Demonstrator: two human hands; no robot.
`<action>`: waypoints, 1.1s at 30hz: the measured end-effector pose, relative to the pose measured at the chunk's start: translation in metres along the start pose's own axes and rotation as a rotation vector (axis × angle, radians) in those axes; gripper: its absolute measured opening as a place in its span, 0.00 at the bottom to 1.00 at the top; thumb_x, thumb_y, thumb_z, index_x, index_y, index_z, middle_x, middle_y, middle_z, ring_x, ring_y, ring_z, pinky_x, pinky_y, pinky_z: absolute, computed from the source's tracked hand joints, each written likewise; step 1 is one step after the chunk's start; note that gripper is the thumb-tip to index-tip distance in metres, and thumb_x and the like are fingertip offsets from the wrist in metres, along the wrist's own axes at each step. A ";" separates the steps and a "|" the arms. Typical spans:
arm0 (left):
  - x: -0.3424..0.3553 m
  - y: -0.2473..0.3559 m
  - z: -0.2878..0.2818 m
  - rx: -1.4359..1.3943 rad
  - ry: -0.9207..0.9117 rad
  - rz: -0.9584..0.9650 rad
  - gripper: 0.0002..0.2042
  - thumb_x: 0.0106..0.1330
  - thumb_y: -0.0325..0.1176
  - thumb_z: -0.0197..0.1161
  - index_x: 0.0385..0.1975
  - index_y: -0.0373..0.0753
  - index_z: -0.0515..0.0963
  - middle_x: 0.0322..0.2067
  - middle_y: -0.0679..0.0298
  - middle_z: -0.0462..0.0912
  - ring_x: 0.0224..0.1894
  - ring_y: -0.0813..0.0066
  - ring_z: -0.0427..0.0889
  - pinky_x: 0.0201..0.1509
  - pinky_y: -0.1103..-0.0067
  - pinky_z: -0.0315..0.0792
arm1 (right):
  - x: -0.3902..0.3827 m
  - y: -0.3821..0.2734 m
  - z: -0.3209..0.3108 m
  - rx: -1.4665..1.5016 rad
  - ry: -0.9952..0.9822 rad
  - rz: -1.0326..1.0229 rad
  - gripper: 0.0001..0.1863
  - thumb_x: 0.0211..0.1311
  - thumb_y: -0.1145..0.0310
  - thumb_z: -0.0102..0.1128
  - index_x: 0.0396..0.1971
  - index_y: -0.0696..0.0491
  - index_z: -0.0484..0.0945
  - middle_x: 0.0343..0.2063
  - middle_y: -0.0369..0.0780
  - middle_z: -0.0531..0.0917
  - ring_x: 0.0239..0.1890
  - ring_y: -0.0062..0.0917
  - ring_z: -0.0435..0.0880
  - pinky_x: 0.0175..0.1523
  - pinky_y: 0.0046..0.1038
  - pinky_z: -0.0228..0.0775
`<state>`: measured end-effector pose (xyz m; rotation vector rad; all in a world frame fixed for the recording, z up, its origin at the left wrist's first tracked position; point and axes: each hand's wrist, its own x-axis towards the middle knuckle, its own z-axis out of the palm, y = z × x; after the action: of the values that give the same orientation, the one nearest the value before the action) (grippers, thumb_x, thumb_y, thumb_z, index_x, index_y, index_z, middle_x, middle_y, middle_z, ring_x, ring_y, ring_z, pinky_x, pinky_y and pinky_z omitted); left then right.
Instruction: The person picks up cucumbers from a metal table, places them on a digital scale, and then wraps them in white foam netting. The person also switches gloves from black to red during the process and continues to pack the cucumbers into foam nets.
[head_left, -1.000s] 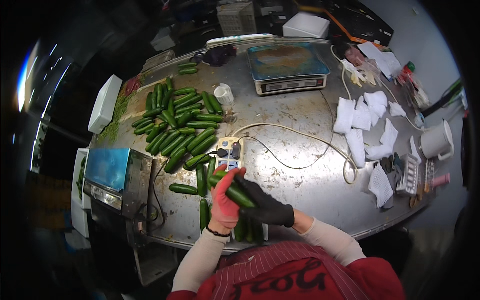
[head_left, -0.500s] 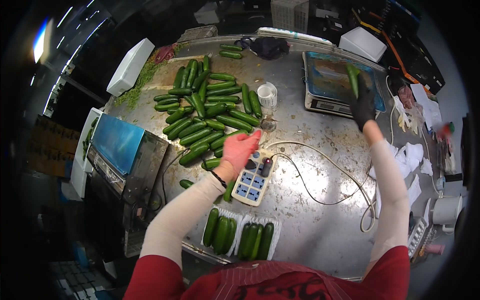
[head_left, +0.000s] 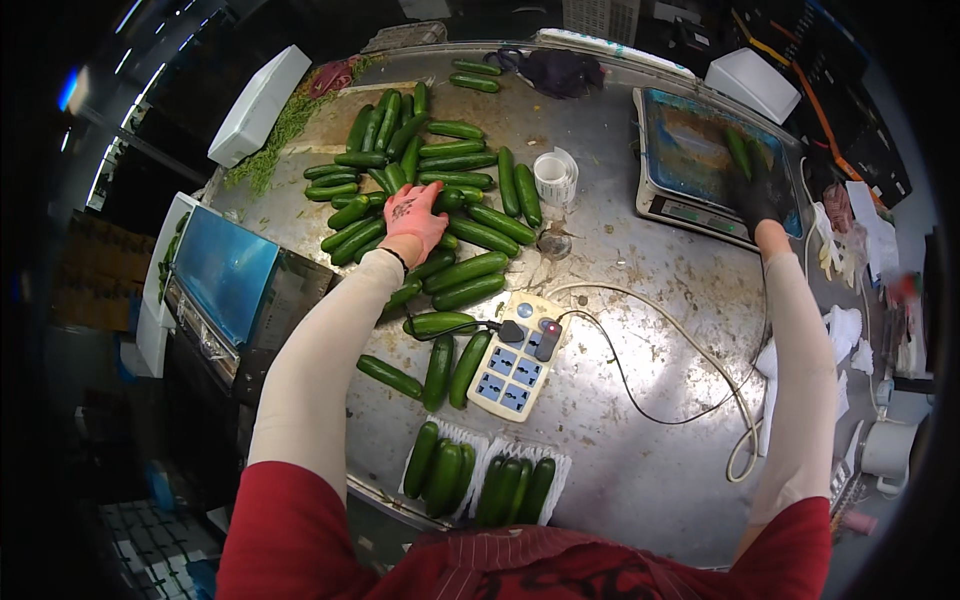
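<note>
My left hand (head_left: 413, 219), in a pink glove, lies over the heap of cucumbers (head_left: 465, 237) left of the table's middle. Its fingers are spread and touch the cucumbers, one (head_left: 448, 200) right at the fingertips. At the far right, my right hand (head_left: 755, 205) in a black glove is over the blue-topped weighing scale (head_left: 690, 207). Closed fingers hold a cucumber (head_left: 737, 153), and a second cucumber (head_left: 761, 158) shows close beside it. The dark glove hides most of the grip. Two white trays (head_left: 480, 452) filled with cucumbers stand at the near edge.
A power strip (head_left: 515, 362) with plugs and a looping cable (head_left: 690, 340) lies mid-table. Beyond it are a paper roll (head_left: 555, 180) and a dark cloth (head_left: 560, 72). A blue-topped machine (head_left: 225, 268) stands left; a white foam box (head_left: 258, 110) sits at the far left.
My left hand has moved from beside the power strip up and left onto the cucumber heap. The right hand, with its cucumber, has lowered toward the scale. The view has shifted slightly.
</note>
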<state>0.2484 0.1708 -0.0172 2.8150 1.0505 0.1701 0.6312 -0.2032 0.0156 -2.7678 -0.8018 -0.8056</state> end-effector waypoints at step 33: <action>-0.022 0.168 -0.060 -1.458 -0.554 -0.280 0.21 0.71 0.48 0.56 0.60 0.49 0.67 0.28 0.66 0.78 0.20 0.79 0.73 0.17 0.83 0.65 | -0.187 -0.061 -0.117 1.553 -0.634 0.547 0.17 0.69 0.60 0.57 0.45 0.60 0.79 0.29 0.40 0.82 0.28 0.17 0.80 0.32 0.22 0.74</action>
<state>0.3308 0.0350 0.0677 1.2721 0.6744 0.0592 0.4120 -0.2695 0.0135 -1.5224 -0.3440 0.6429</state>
